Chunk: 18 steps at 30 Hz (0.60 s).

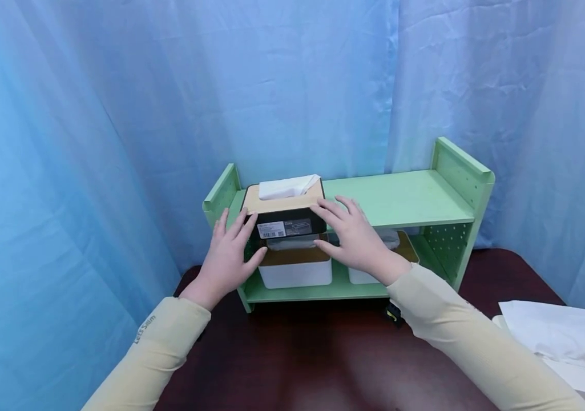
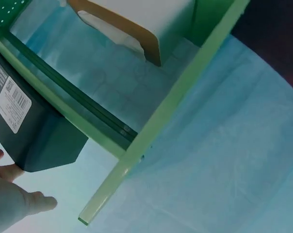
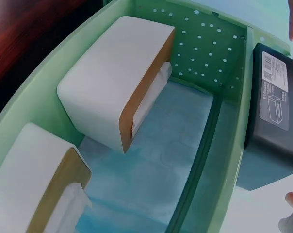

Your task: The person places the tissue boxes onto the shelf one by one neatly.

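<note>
A black tissue box point(image 1: 297, 224) with a pale wood-look lid and a white tissue sticking out sits on the left part of the green rack's upper shelf point(image 1: 395, 200). Its labelled front faces me and reaches the shelf's front edge. My left hand point(image 1: 228, 260) is at its left front corner, fingers spread and thumb apart. At the right front edge, my right hand point(image 1: 356, 237) has its extended fingertips against the box, the thumb lower down. In the left wrist view, fingertips lie right by a lower corner of the black box point(image 2: 44, 131).
Two white tissue boxes, one at left point(image 1: 297, 275) and one at right point(image 1: 361, 276), stand on the lower shelf. A small dark object point(image 1: 394, 314) lies before the rack on the dark red table point(image 1: 292, 354). White tissue point(image 1: 556, 331) lies over a white object at right. Blue curtains point(image 1: 292, 85) hang behind.
</note>
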{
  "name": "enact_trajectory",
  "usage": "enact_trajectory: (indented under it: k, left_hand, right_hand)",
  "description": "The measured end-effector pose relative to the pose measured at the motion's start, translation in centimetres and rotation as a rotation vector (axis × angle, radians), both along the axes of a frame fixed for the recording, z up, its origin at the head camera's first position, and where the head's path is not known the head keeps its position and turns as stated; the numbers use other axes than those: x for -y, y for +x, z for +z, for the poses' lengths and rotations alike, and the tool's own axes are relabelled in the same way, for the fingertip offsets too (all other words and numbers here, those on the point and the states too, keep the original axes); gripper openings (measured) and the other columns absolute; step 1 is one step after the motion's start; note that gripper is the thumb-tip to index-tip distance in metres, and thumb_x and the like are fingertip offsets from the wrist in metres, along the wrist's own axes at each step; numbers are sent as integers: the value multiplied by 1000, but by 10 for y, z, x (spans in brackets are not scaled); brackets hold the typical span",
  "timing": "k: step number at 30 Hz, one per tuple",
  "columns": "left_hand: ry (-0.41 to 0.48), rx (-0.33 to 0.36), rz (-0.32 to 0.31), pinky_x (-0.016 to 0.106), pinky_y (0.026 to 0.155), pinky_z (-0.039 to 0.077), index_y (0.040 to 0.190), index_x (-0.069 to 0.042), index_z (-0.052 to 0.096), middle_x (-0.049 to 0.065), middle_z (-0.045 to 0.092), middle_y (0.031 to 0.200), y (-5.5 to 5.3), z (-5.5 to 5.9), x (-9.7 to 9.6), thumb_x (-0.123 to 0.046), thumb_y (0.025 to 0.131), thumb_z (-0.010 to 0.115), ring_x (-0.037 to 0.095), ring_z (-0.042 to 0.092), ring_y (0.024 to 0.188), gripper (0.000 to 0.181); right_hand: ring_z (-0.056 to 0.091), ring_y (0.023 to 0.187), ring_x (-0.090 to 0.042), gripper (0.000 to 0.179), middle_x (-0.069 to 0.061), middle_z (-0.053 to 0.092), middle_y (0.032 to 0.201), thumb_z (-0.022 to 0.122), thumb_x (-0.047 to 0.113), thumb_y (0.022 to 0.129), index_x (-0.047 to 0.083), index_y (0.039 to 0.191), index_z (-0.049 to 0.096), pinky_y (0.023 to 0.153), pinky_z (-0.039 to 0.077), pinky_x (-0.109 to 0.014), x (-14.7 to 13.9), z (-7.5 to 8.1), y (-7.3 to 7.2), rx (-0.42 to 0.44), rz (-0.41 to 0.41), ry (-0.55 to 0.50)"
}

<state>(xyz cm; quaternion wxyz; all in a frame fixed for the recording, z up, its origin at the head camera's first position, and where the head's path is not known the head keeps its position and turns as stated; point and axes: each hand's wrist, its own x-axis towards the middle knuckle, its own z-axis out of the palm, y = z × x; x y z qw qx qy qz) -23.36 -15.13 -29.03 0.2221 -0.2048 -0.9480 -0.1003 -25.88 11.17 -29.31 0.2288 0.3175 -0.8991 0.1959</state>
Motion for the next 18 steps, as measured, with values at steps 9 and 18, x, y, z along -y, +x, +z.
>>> enact_trajectory:
  k: [9, 18]
  left_hand:
    - [-69, 116, 29, 66, 110, 4, 152, -23, 22, 12, 11, 159, -10, 5, 8, -48, 92, 56, 48, -2, 142, 74]
    - [-151, 209, 82, 66, 107, -11, 153, -27, 17, 9, 4, 160, -29, 16, 11, -57, 92, 48, 42, -12, 143, 74]
  right_hand:
    - [11, 143, -41, 68, -3, 28, 156, 56, 50, 91, 23, 148, 34, 106, -4, -68, 6, 9, -7, 76, -106, 153]
    - [6, 144, -43, 68, -1, 22, 158, 51, 54, 92, 24, 150, 31, 104, -8, -69, 19, 21, -26, 187, -168, 206]
